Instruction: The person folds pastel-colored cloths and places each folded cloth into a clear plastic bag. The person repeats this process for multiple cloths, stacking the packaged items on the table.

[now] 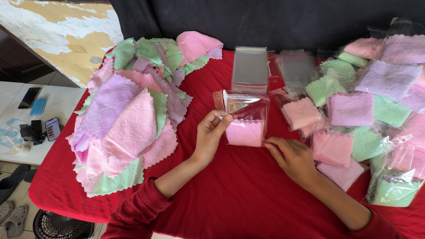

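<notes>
Clear plastic bag [246,116] with a pink cloth [245,132] stands upright, mouth up, left hand [211,132] pinching its edge, right hand [290,156] gripping its bottom corner.

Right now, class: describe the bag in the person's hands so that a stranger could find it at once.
Start at the red tablecloth, between the loose cloth heap and the packed bags. At its middle, the left hand and right hand hold a clear bag with one pink cloth inside. Only this bag stands open-topped.

A red-covered table [248,194] carries loose cloths [128,119], a clear bag stack [249,68] and bagged cloths [367,115].
</notes>
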